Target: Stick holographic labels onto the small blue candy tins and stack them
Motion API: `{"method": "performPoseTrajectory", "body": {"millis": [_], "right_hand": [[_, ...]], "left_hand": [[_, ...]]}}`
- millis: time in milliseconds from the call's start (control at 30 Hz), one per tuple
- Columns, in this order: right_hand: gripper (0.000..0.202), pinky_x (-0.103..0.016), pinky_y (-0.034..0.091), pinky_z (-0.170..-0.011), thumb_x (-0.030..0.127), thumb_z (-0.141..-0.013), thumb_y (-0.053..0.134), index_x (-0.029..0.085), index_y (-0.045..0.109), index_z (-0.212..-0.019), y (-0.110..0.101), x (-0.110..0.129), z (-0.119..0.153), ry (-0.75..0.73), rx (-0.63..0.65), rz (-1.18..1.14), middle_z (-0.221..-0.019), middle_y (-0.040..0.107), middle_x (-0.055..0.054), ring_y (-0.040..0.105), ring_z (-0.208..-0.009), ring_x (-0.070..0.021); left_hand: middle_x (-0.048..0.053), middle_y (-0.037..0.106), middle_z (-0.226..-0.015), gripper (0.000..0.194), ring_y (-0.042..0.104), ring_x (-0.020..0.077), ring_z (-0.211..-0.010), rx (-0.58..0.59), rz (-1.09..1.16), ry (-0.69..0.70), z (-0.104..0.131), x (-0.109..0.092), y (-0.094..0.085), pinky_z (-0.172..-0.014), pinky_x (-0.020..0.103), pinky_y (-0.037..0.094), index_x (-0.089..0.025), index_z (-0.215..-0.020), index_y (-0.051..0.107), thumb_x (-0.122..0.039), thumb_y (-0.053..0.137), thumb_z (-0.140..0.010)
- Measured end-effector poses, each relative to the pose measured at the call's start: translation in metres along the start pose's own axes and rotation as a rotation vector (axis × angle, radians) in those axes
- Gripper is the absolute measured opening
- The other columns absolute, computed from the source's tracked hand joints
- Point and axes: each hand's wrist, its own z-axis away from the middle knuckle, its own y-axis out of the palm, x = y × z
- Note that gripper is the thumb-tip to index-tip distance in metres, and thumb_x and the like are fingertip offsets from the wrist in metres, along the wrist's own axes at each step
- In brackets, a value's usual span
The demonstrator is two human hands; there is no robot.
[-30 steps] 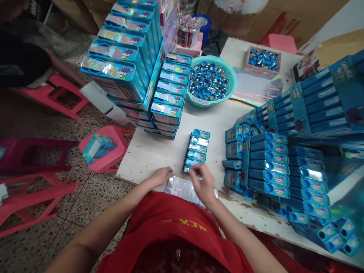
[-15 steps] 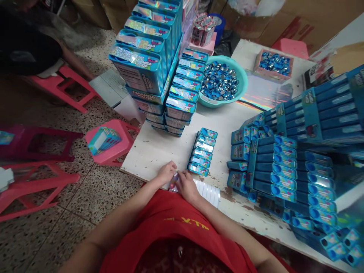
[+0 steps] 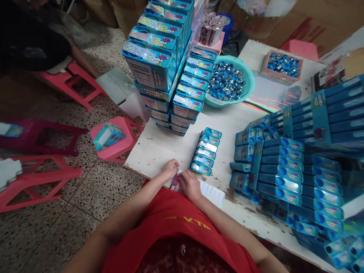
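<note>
A holographic sticker sheet [image 3: 212, 192] lies at the near edge of the white table [image 3: 159, 148]. My left hand [image 3: 170, 168] rests on the sheet's left end. My right hand [image 3: 190, 185] lies beside it with fingertips pinched at the sheet's left end; what they pinch is too small to make out. Just beyond my hands, a short row of small blue boxes [image 3: 206, 151] lies flat on the table.
Tall stacks of blue display boxes [image 3: 159, 57] stand at the back left. A teal bowl of blue caps [image 3: 227, 80] and a pink tray of caps [image 3: 280, 65] sit behind. More blue boxes [image 3: 298, 159] crowd the right. Pink stools [image 3: 116, 142] stand on the floor left.
My right hand has drawn back from the row of small boxes to the sheet's left end, next to my left hand. The view has shifted slightly.
</note>
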Motion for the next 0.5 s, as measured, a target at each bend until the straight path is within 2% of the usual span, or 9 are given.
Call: {"method": "performPoseTrajectory", "body": {"millis": [100, 200, 267, 300, 367, 400, 467, 500], "right_hand": [[0.015, -0.025, 0.041, -0.063, 0.020, -0.081, 0.048, 0.020, 0.060, -0.073, -0.001, 0.003, 0.001, 0.041, -0.040, -0.182, -0.071, 0.058, -0.002, 0.054, -0.069, -0.0156], [0.015, -0.024, 0.041, -0.057, 0.026, -0.079, 0.051, 0.020, 0.060, -0.069, -0.012, 0.012, 0.006, 0.122, -0.056, -0.452, -0.065, 0.057, 0.001, 0.052, -0.060, -0.0130], [0.016, -0.024, 0.042, -0.056, 0.032, -0.078, 0.056, 0.020, 0.059, -0.069, -0.025, 0.019, 0.008, 0.197, -0.086, -0.633, -0.064, 0.059, 0.001, 0.052, -0.057, -0.0125], [0.016, -0.024, 0.042, -0.056, 0.034, -0.077, 0.058, 0.019, 0.059, -0.070, -0.032, 0.022, 0.008, 0.232, -0.114, -0.712, -0.064, 0.060, 0.001, 0.053, -0.057, -0.0124], [0.019, -0.025, 0.044, -0.057, 0.037, -0.074, 0.062, 0.019, 0.059, -0.071, -0.046, 0.026, 0.005, 0.283, -0.186, -0.834, -0.064, 0.062, 0.001, 0.054, -0.058, -0.0125], [0.020, -0.025, 0.044, -0.057, 0.038, -0.073, 0.064, 0.019, 0.059, -0.073, -0.053, 0.027, 0.003, 0.301, -0.227, -0.875, -0.065, 0.062, 0.001, 0.055, -0.059, -0.0127], [0.022, -0.026, 0.045, -0.059, 0.039, -0.071, 0.066, 0.019, 0.059, -0.074, -0.065, 0.026, -0.004, 0.335, -0.315, -0.917, -0.068, 0.063, 0.000, 0.056, -0.061, -0.0131], [0.022, -0.026, 0.045, -0.060, 0.039, -0.070, 0.067, 0.019, 0.059, -0.075, -0.069, 0.024, -0.008, 0.354, -0.357, -0.924, -0.068, 0.062, 0.000, 0.056, -0.062, -0.0133]], "left_hand": [[-0.006, 0.050, -0.056, 0.014, 0.047, 0.0081, -0.053, 0.004, -0.012, 0.001, -0.001, -0.001, -0.001, -0.054, 0.018, 0.039, -0.017, -0.078, 0.056, -0.007, 0.055, -0.068], [-0.004, 0.052, -0.059, 0.009, 0.050, 0.0098, -0.059, 0.009, -0.039, 0.012, 0.004, -0.007, -0.011, -0.060, 0.020, 0.041, -0.017, -0.075, 0.057, -0.011, 0.053, -0.070], [-0.001, 0.058, -0.069, 0.007, 0.054, 0.0119, -0.070, -0.004, -0.019, 0.082, 0.014, -0.015, -0.021, -0.067, 0.022, 0.042, -0.017, -0.079, 0.058, -0.018, 0.052, -0.075], [0.001, 0.061, -0.078, 0.013, 0.056, 0.0131, -0.077, 0.011, 0.033, 0.130, 0.021, -0.020, -0.025, -0.070, 0.023, 0.043, -0.018, -0.084, 0.059, -0.024, 0.049, -0.079], [0.003, 0.064, -0.092, 0.027, 0.057, 0.0151, -0.087, 0.143, 0.196, 0.208, 0.036, -0.030, -0.032, -0.074, 0.024, 0.043, -0.018, -0.096, 0.058, -0.036, 0.042, -0.084], [0.004, 0.064, -0.092, 0.030, 0.058, 0.0155, -0.087, 0.235, 0.272, 0.222, 0.042, -0.035, -0.032, -0.072, 0.024, 0.044, -0.018, -0.098, 0.057, -0.040, 0.042, -0.084], [0.002, 0.063, -0.077, 0.030, 0.058, 0.0146, -0.074, 0.357, 0.341, 0.204, 0.049, -0.046, -0.030, -0.066, 0.023, 0.043, -0.016, -0.091, 0.057, -0.042, 0.049, -0.079], [0.000, 0.060, -0.067, 0.027, 0.056, 0.0133, -0.066, 0.357, 0.328, 0.197, 0.048, -0.052, -0.028, -0.062, 0.023, 0.042, -0.016, -0.085, 0.056, -0.042, 0.052, -0.076]]}}
